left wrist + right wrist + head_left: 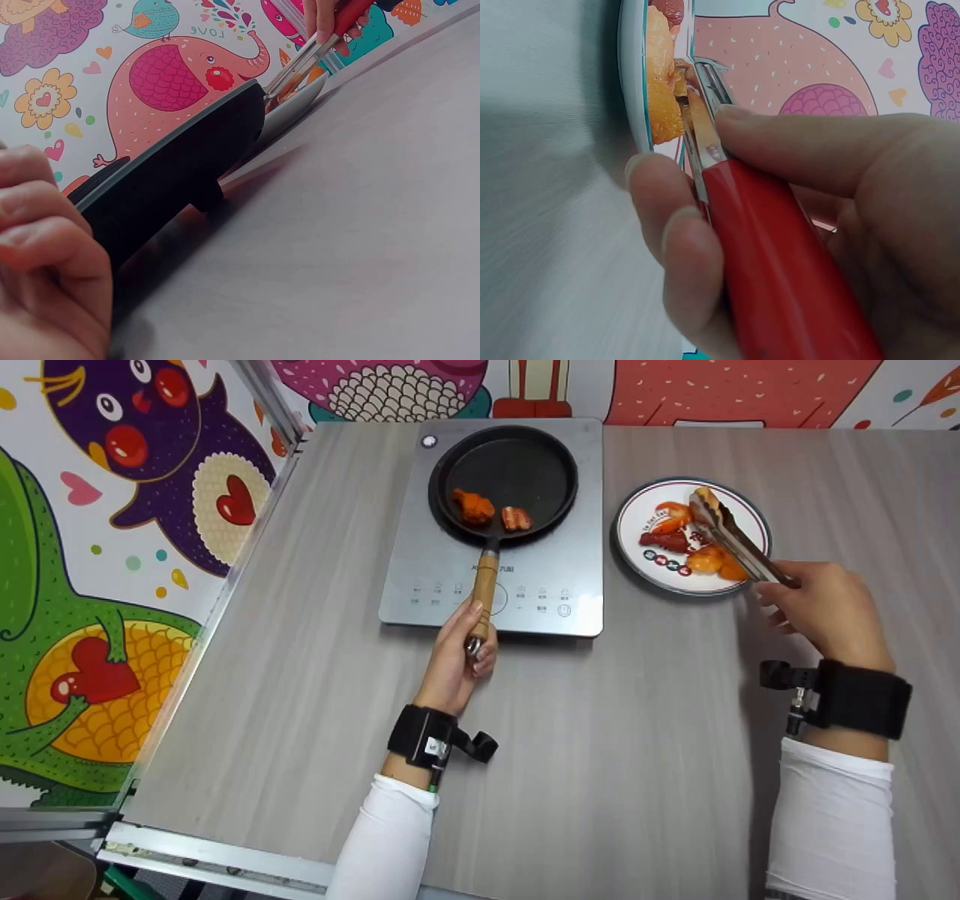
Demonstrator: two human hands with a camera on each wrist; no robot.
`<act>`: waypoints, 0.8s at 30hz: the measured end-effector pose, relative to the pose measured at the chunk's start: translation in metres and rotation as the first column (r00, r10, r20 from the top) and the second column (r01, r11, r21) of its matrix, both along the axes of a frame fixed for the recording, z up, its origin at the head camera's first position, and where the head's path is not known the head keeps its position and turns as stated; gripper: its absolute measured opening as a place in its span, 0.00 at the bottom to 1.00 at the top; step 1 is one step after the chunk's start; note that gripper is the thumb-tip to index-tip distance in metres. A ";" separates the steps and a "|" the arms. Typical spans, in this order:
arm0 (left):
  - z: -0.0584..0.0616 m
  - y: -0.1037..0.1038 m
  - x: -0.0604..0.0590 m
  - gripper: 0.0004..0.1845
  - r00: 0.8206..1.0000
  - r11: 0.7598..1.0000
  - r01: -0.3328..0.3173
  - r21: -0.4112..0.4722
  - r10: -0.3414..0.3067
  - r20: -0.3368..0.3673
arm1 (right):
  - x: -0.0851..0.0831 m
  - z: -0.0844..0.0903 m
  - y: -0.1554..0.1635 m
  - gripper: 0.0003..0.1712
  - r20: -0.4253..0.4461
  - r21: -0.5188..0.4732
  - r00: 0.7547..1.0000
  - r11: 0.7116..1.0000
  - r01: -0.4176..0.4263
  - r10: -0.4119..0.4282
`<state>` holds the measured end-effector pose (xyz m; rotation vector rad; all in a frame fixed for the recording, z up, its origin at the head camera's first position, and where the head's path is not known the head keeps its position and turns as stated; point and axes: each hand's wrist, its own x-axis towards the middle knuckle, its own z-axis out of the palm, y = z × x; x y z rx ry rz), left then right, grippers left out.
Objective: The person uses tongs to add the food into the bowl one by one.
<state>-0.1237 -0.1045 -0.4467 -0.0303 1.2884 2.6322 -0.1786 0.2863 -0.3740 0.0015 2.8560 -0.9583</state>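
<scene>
My left hand point(457, 649) grips the wooden handle point(485, 585) of a black frying pan point(514, 465). In the pan lie an orange-brown fried piece point(474, 507) and a small reddish-white, bacon-like piece point(516, 518). On the right, my right hand point(829, 604) holds metal tongs point(739, 544) over a white plate point(637, 559). Their tips are at a yellow-brown food piece point(703, 496) near the plate's far side. Seen from the right wrist, thumb and fingers close round the tongs' red handle point(780, 262). A dark red piece point(664, 541) and orange pieces point(705, 559) share the plate.
Beneath the pan is a silver induction cooker point(420, 570) with touch controls along its front. The grey wood-grain table point(600, 750) has a metal edge point(217, 851) at front left. Cartoon-printed walls point(75, 585) stand at the left and back.
</scene>
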 end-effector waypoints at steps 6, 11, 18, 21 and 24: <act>-0.001 0.000 0.000 0.27 1.000 1.000 0.000 0.003 0.000 0.006 | 0.000 0.000 0.000 0.24 -0.015 0.003 1.000 1.000 0.002 -0.002; 0.000 0.000 0.000 0.27 1.000 1.000 0.000 0.003 0.000 0.010 | -0.003 0.002 0.000 0.27 -0.023 0.000 1.000 1.000 0.021 -0.021; 0.000 0.000 0.000 0.28 1.000 1.000 -0.002 0.004 0.002 0.021 | -0.003 0.003 -0.006 0.28 -0.049 -0.062 0.997 0.997 0.049 -0.052; 0.000 0.000 0.000 0.28 1.000 1.000 -0.001 0.009 0.001 0.015 | -0.004 0.004 -0.012 0.29 -0.041 -0.088 0.997 0.994 0.065 -0.069; 0.000 0.000 0.001 0.28 1.000 1.000 0.000 0.008 0.000 0.007 | -0.005 0.006 -0.019 0.30 -0.045 -0.108 0.996 0.992 0.072 -0.077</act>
